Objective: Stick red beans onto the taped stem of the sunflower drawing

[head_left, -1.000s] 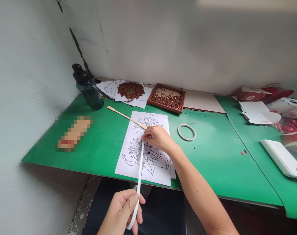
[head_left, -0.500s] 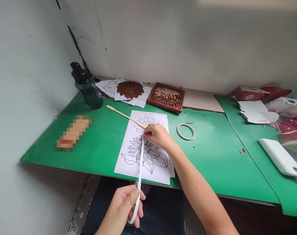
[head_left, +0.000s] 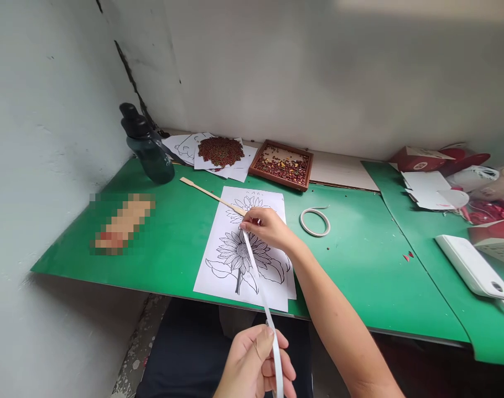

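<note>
white tape (head_left: pixel 255 268) runs between left grip (head_left: pixel 254 356) and right grip (head_left: pixel 265 225), both pinching it.

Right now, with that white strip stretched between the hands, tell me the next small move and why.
Probably slide the left hand a little up the white strip toward the right hand. A long stretch spans the two, crossing in front of the lower flower drawing, so a shorter span would likely be easier to steer.
</note>
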Motion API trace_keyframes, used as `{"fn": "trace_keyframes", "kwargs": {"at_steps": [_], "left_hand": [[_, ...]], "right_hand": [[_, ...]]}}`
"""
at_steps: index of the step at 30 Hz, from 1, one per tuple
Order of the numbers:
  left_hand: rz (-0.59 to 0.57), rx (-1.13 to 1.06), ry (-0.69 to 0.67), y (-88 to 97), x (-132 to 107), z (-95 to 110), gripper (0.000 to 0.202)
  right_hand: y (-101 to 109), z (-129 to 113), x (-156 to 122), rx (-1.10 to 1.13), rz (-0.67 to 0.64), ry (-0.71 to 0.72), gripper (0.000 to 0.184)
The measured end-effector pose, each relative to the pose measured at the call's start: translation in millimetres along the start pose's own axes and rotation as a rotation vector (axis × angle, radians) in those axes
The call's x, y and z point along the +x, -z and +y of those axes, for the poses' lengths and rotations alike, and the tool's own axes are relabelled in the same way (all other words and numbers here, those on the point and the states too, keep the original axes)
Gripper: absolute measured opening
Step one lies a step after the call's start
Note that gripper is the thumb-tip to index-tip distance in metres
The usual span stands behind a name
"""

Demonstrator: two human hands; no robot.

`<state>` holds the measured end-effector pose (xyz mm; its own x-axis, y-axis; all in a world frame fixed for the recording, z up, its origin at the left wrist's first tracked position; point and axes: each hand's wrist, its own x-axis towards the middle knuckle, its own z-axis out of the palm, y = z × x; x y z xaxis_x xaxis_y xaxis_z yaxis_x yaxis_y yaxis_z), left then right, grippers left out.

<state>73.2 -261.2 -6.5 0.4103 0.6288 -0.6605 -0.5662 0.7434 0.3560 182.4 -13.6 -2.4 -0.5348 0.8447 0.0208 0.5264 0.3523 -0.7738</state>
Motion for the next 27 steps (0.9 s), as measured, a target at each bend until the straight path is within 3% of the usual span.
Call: {"fn": "trace_keyframes", "kwargs": {"at_steps": [5, 13, 20, 27], "left_hand": [[-0.054, -0.079, -0.036, -9.8, 9.5, -5.9, 0.063], [-0.050, -0.083, -0.068, 0.3, 5.3, -2.8, 0.051], [0.024, -0.027, -0.078, 3.9, 2.0, -0.7, 0.059], [0.028, -0.055, -0.096, 7.7, 3.6, -5.1, 0.054]], "right_hand": [[-1.4, 1.7, 1.6, -0.077, -0.001, 0.008, 0.012], [-10.8, 3.0, 2.6, -0.218, 0.006, 0.037, 0.010], [-13.9, 6.7, 4.6, -0.191, 0.016, -0.006, 0.009], [-14.4, 7.5, 5.1, -0.172, 0.002, 0.011, 0.010]]}}
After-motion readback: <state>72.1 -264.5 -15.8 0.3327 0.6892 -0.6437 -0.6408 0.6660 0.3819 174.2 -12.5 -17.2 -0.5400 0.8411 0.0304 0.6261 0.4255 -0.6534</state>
